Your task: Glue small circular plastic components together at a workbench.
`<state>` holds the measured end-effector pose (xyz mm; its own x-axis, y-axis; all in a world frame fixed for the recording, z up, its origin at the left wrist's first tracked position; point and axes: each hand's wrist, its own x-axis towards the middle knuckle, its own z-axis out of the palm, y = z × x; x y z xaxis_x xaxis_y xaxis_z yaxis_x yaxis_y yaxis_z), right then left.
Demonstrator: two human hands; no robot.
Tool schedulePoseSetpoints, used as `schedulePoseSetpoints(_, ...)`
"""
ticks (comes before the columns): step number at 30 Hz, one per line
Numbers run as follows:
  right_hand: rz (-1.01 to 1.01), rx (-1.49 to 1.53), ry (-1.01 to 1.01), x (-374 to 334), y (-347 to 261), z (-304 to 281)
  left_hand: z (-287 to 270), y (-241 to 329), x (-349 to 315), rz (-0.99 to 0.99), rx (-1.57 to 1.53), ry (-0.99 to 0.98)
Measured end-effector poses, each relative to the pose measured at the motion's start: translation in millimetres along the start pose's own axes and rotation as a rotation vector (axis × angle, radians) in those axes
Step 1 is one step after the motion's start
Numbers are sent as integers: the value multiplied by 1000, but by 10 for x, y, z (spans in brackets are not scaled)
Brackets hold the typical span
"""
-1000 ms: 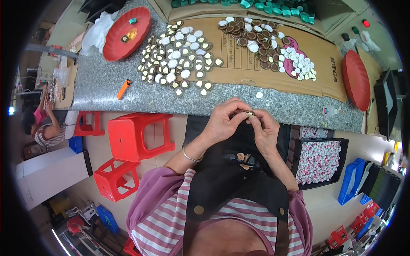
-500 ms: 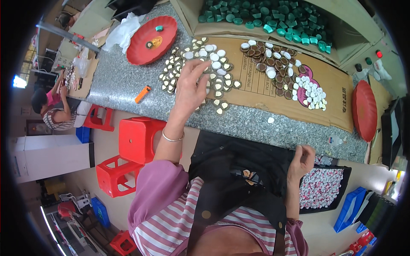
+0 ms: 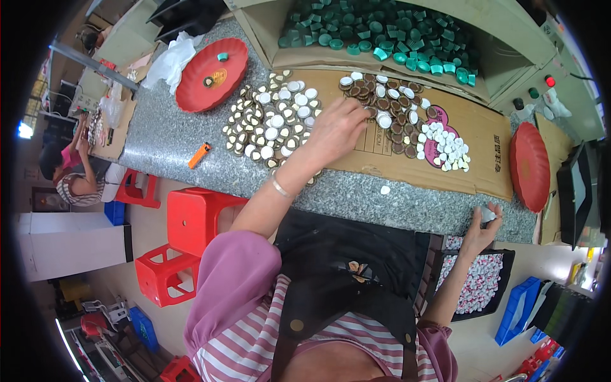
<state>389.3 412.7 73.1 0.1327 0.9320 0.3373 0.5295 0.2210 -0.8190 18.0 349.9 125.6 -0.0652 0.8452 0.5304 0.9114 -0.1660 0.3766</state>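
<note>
- Left arm (image 3: 262,210) reaches forward and inward, elbow bent.
- Left hand (image 3: 338,132) is palm down, fingers bent.
- Right arm (image 3: 450,288) extends forward and outward.
- Right hand (image 3: 480,235) curls thumb and fingers toward each other.
- Hands well apart.

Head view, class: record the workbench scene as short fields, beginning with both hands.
Left hand: fingertips at the left edge of the brown discs
Right hand: fingers around a small clear bottle
Right of discs: small white pieces
Bench left: red tray, small orange object
Bench right: another red tray
Shelf behind: many green cups
</note>
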Motion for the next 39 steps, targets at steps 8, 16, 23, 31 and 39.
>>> schedulePoseSetpoints(8,63,306,-23,-172,-375,1,314,-167,163,-22,16,18)
schedulePoseSetpoints(16,282,694,-705,-430,-1088,679,-6,443,-182,-118,-659,-113)
schedulePoseSetpoints(23,365,762,-955,-450,-1300,865,-75,471,-611,-396,-1343,-295)
schedulePoseSetpoints(31,501,812,-822,-566,-1272,919,22,631,-759,-425,-1278,-161)
schedulePoseSetpoints(39,327,763,-998,-515,-1347,803,119,598,-855,-465,-1487,-62)
